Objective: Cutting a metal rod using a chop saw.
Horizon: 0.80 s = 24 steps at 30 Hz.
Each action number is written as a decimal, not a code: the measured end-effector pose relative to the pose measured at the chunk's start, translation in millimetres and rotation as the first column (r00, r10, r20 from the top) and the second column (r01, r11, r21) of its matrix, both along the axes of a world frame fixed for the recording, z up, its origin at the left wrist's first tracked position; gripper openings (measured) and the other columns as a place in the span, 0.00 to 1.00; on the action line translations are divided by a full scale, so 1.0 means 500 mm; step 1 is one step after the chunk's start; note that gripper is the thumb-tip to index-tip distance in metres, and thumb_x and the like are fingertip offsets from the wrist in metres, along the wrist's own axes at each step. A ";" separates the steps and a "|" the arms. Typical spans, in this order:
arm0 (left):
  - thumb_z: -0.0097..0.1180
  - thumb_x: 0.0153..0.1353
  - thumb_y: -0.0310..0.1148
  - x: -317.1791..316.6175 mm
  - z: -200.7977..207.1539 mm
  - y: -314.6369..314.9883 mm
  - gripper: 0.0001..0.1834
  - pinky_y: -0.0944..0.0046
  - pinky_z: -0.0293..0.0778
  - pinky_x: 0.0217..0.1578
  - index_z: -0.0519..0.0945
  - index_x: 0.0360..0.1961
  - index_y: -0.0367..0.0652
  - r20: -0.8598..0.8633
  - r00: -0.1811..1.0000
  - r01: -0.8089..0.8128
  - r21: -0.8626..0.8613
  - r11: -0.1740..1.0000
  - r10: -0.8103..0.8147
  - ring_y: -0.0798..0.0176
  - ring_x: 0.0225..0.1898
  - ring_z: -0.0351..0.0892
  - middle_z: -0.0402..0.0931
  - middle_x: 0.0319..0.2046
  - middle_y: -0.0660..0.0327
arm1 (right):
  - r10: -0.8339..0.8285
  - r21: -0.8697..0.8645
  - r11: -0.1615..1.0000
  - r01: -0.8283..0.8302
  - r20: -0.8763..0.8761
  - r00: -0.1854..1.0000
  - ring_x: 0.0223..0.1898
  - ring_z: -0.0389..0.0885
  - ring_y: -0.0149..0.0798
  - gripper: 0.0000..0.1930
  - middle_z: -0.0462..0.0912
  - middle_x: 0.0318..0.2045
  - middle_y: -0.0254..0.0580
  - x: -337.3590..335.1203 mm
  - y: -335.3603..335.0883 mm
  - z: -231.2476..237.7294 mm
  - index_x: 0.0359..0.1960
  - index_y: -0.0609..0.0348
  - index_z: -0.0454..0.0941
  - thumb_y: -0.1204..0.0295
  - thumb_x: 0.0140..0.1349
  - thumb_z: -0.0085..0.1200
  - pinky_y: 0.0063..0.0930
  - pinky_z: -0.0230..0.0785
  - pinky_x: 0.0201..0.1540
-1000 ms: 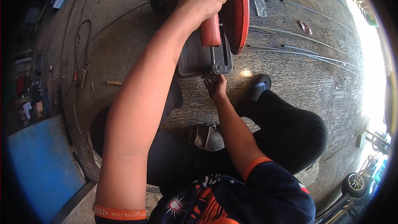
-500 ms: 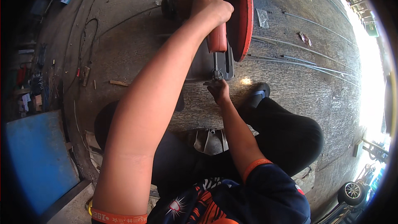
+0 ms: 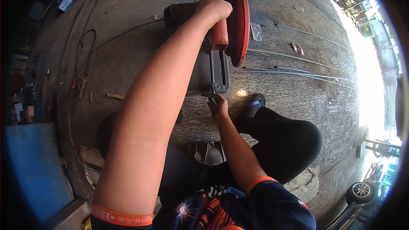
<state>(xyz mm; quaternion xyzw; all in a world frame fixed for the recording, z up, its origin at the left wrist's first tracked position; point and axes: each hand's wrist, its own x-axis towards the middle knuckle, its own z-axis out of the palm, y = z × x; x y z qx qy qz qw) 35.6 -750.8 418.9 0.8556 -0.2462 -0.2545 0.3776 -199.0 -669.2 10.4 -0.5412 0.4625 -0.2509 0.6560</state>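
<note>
A cut-off saw with a red handle (image 3: 220, 38) and a round red guard (image 3: 242, 25) stands on the floor in front of me. My left hand (image 3: 214, 7) is closed round its handle near the top. Below the handle, a metal clamp screw (image 3: 212, 66) runs along the dark base (image 3: 199, 76) toward me. At the screw's near end, my right hand (image 3: 218, 106) holds the small dark crank (image 3: 209, 95), its fingers partly hidden. No workpiece can be made out in the clamp; the saw head and my left arm cover part of it.
Several thin metal rods (image 3: 306, 73) lie to the right of the saw, beside a clear plastic scrap (image 3: 256, 32). A black cable (image 3: 123, 33) trails left. Between my legs sits a grey metal part (image 3: 211, 153). A blue panel (image 3: 38, 166) stands at the lower left.
The whole view has shifted, bringing the scene left and down. More of the base and clamp screw shows below the saw head. Both hands keep their holds.
</note>
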 end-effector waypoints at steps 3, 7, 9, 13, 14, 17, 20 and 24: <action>0.51 0.47 0.33 -0.024 0.008 -0.022 0.24 0.61 0.76 0.45 0.77 0.46 0.33 -0.014 0.999 0.037 -0.065 0.997 -0.038 0.50 0.46 0.80 0.78 0.43 0.43 | 0.098 0.216 0.970 -0.107 0.051 0.994 0.40 0.81 0.48 0.16 0.83 0.37 0.48 -0.010 -0.035 -0.024 0.41 0.56 0.81 0.62 0.52 0.62 0.36 0.72 0.43; 0.53 0.46 0.32 0.021 -0.009 0.062 0.23 0.61 0.76 0.46 0.77 0.44 0.28 -0.008 0.993 -0.119 -0.038 0.992 0.119 0.50 0.47 0.80 0.78 0.43 0.41 | 0.323 -0.135 0.873 -0.469 -0.561 0.762 0.36 0.83 0.39 0.18 0.84 0.32 0.43 0.070 0.048 0.163 0.38 0.57 0.81 0.59 0.50 0.62 0.33 0.74 0.41; 0.53 0.46 0.31 0.020 -0.010 0.059 0.23 0.61 0.76 0.46 0.77 0.43 0.28 0.013 0.995 -0.098 -0.066 0.993 0.099 0.50 0.47 0.80 0.78 0.42 0.41 | 0.378 -0.121 0.826 -0.550 -0.606 0.700 0.37 0.83 0.38 0.16 0.84 0.33 0.42 0.065 0.031 0.161 0.37 0.56 0.82 0.60 0.52 0.60 0.32 0.74 0.42; 0.55 0.46 0.31 -0.041 0.010 0.021 0.25 0.60 0.74 0.49 0.74 0.45 0.24 -0.105 0.993 -0.055 -0.104 0.993 0.044 0.49 0.49 0.78 0.76 0.44 0.37 | -0.387 0.852 0.384 0.357 -0.202 0.900 0.40 0.82 0.39 0.14 0.84 0.40 0.41 0.022 -0.072 0.069 0.43 0.50 0.81 0.64 0.56 0.52 0.34 0.72 0.44; 0.55 0.46 0.31 -0.054 0.014 0.037 0.26 0.59 0.73 0.49 0.73 0.46 0.23 -0.053 0.997 -0.061 -0.127 0.990 0.055 0.48 0.49 0.78 0.75 0.46 0.35 | -0.378 0.856 0.383 0.348 -0.199 0.904 0.40 0.82 0.39 0.14 0.84 0.40 0.41 0.036 -0.088 0.100 0.43 0.50 0.81 0.64 0.56 0.52 0.34 0.72 0.44; 0.56 0.45 0.27 -0.029 -0.021 0.075 0.26 0.59 0.74 0.49 0.70 0.47 0.22 -0.038 0.988 -0.154 -0.135 0.979 0.150 0.46 0.50 0.78 0.74 0.45 0.35 | -0.842 0.228 0.521 0.823 -0.023 0.539 0.53 0.72 0.45 0.20 0.72 0.53 0.50 0.116 -0.132 0.334 0.55 0.66 0.66 0.79 0.59 0.39 0.36 0.63 0.58; 0.54 0.44 0.23 -0.033 0.008 0.076 0.23 0.59 0.74 0.49 0.71 0.45 0.24 -0.118 0.979 -0.179 -0.114 0.977 0.166 0.47 0.51 0.77 0.76 0.43 0.38 | -0.567 0.084 0.769 0.634 0.548 0.615 0.54 0.72 0.41 0.20 0.74 0.51 0.51 0.153 -0.226 0.556 0.53 0.72 0.66 0.79 0.58 0.43 0.31 0.62 0.58; 0.52 0.44 0.22 -0.041 0.035 0.045 0.17 0.60 0.74 0.47 0.75 0.40 0.30 -0.094 0.983 -0.168 -0.088 0.982 0.160 0.48 0.49 0.78 0.77 0.42 0.41 | 0.120 -0.562 0.827 0.026 0.221 0.968 0.49 0.77 0.45 0.23 0.79 0.45 0.54 0.253 -0.337 0.658 0.54 0.66 0.69 0.68 0.57 0.51 0.33 0.66 0.52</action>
